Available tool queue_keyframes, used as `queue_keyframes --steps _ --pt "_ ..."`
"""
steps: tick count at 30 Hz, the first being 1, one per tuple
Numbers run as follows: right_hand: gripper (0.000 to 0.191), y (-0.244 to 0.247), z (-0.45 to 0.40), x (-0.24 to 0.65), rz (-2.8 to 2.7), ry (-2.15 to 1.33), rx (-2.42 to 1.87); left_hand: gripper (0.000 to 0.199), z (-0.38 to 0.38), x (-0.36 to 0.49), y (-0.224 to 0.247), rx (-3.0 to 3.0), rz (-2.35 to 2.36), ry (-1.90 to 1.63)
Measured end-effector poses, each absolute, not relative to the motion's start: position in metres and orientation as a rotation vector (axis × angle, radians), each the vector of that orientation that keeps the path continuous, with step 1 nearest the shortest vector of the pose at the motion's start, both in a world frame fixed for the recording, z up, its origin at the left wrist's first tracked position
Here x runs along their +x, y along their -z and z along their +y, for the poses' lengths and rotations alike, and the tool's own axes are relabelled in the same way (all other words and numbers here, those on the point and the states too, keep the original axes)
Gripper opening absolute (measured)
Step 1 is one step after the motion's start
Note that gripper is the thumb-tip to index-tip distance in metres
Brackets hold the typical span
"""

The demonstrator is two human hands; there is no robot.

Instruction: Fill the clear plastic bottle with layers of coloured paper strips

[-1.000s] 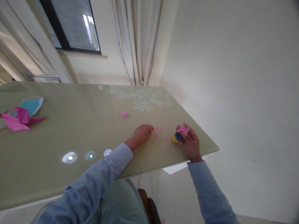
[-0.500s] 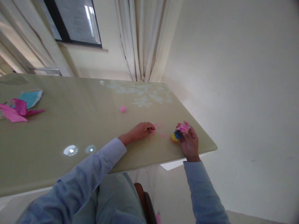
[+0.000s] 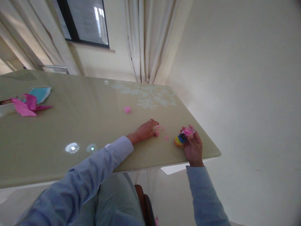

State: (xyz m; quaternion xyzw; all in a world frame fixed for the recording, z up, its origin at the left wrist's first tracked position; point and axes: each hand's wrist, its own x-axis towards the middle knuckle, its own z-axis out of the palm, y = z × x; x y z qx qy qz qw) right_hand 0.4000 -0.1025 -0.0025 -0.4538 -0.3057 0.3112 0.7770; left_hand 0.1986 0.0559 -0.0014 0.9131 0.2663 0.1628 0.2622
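My left hand point(image 3: 148, 129) rests low over the table beside several small pink pieces point(image 3: 166, 137), its thumb and fingers apart around some of them. Nothing can be made out in its fingers. Near the table's right corner, my right hand point(image 3: 193, 147) is wrapped round a multicoloured container point(image 3: 182, 137), tilted, with pink at its upper end and black, blue and yellow bands below. Its lower end is close to the tabletop; whether it touches cannot be told.
A pink lump point(image 3: 127, 110) sits farther back on the table point(image 3: 94, 94). At the far left lie a pink folded paper shape point(image 3: 29, 106) and a blue face mask point(image 3: 40, 94). A wall rises beyond the right edge.
The fingers of my left hand have spread apart over the pink pieces. My right hand still holds the container. The whole view has shifted slightly.
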Motion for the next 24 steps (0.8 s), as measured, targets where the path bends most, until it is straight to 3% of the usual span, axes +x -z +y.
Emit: queue_keyframes --steps 3,8,11,24 --pt "0.042 0.003 -0.103 0.401 -0.663 -0.687 -0.98 0.059 0.06 0.205 0.0 2.539 0.806 -0.41" --pt "0.043 0.005 -0.103 0.403 -0.664 -0.693 -0.974 0.023 0.066 0.217 -0.009 2.656 0.671 -0.288" --pt "0.042 0.005 -0.103 0.403 -0.68 -0.673 -1.003 0.013 0.068 0.224 -0.012 2.701 0.6 -0.233" --pt "0.043 0.007 -0.105 0.399 -0.818 -0.705 -1.056 0.019 0.048 0.228 -0.014 2.699 0.767 -0.212"
